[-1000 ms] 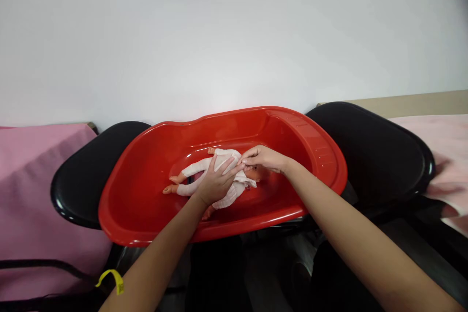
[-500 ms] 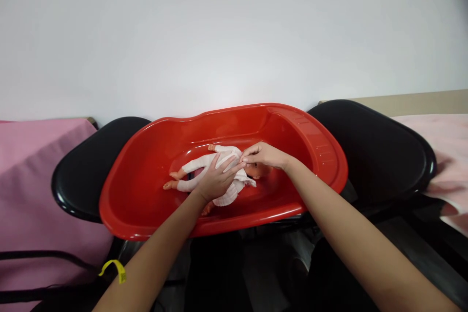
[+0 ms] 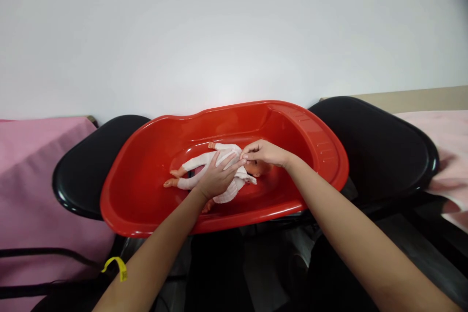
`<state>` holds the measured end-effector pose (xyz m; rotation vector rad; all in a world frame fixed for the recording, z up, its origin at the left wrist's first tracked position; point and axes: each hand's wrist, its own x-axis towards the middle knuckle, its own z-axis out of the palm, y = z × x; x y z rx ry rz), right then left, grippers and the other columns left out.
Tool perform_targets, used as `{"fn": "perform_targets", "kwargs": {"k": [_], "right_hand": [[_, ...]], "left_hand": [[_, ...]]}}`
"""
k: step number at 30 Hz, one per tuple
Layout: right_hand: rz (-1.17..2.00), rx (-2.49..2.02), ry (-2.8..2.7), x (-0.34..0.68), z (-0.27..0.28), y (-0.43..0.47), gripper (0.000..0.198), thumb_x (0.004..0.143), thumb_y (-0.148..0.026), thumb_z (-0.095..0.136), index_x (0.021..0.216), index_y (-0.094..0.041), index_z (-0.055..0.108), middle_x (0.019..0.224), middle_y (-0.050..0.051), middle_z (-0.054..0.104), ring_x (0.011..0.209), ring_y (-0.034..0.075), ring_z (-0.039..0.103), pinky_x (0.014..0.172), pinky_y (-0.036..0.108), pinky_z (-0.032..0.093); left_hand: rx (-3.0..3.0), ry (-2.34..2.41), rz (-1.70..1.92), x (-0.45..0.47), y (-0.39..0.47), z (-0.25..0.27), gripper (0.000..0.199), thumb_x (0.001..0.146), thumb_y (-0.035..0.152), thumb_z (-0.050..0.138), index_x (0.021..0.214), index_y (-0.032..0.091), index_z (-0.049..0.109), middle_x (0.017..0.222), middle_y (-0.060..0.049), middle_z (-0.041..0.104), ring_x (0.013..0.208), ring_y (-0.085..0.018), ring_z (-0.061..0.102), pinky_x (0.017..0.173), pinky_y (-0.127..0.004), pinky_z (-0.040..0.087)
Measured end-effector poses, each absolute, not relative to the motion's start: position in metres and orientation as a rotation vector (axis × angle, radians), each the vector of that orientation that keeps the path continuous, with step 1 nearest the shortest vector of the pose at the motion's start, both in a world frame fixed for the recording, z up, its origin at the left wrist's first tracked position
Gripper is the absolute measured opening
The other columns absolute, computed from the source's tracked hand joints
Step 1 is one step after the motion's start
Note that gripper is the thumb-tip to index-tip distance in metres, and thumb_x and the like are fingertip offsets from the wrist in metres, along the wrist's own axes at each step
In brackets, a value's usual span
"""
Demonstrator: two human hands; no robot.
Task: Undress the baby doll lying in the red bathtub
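Left hand [image 3: 215,178], right hand [image 3: 265,153] on unlabelled doll [image 3: 204,163]

Left hand [image 3: 215,179] and right hand [image 3: 266,153]: both bare, without rings, watch or gloves. Forearms are uncovered to the frame edge at 6 o'clock; no sleeve or cuff shows. Fingernails are short and unpainted.

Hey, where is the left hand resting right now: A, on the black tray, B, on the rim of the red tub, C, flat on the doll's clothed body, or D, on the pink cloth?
C: the left hand lies flat on the doll inside the red tub.
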<state>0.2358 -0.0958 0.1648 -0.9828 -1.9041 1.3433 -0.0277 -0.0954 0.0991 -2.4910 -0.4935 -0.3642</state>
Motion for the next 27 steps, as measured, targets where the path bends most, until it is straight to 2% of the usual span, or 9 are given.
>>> {"fn": "perform_targets", "kwargs": {"k": [6,12,16,21,27], "right_hand": [[1.315,-1.011,-1.910,0.2388,0.1670,-0.0980,0.032,0.086,-0.050,0.076,0.096,-0.021,0.083,0.093,0.005,0.077,0.084,0.019,0.067,0.079,0.030,0.051],[1.249,-1.038,-1.938,0.2400,0.1696,-0.1014,0.030,0.085,-0.047,0.074,0.096,-0.020,0.084,0.098,0.006,0.078,0.090,0.021,0.068,0.084,0.032,0.052],[1.192,-1.053,-1.953,0.2389,0.1705,-0.1027,0.029,0.083,-0.044,0.073,0.093,-0.019,0.083,0.096,0.005,0.079,0.094,0.023,0.069,0.089,0.032,0.051],[1.184,-1.087,-1.939,0.2346,0.1730,-0.1049,0.028,0.080,-0.040,0.071,0.089,-0.016,0.081,0.090,0.004,0.077,0.086,0.019,0.067,0.083,0.028,0.049],[1.146,-1.111,-1.982,0.2309,0.1645,-0.0993,0.022,0.080,-0.032,0.064,0.089,-0.017,0.076,0.087,0.001,0.074,0.080,0.016,0.065,0.079,0.026,0.047]], "left_hand": [[-2.462,-0.500,-0.406,-0.0284,-0.0962,0.0992,0.042,0.106,0.020,0.042,0.137,0.020,0.070,0.160,-0.007,0.051,0.151,-0.032,0.041,0.128,-0.065,0.023],[-2.484,-0.496,-0.403,-0.0257,-0.0981,0.1014,0.046,0.106,0.018,0.041,0.145,0.019,0.065,0.160,-0.007,0.051,0.148,-0.030,0.046,0.129,-0.055,0.027],[-2.490,-0.465,-0.439,-0.0251,-0.0976,0.1005,0.045,0.105,0.016,0.043,0.144,0.017,0.066,0.160,-0.006,0.051,0.147,-0.030,0.047,0.128,-0.053,0.029],[-2.511,-0.453,-0.465,-0.0250,-0.0957,0.0973,0.047,0.103,0.014,0.045,0.147,0.014,0.062,0.157,-0.008,0.055,0.149,-0.030,0.045,0.126,-0.052,0.032],[-2.560,-0.489,-0.511,-0.0229,-0.0939,0.0961,0.050,0.104,0.013,0.041,0.151,0.012,0.056,0.156,-0.009,0.055,0.151,-0.030,0.041,0.127,-0.051,0.030]]}}
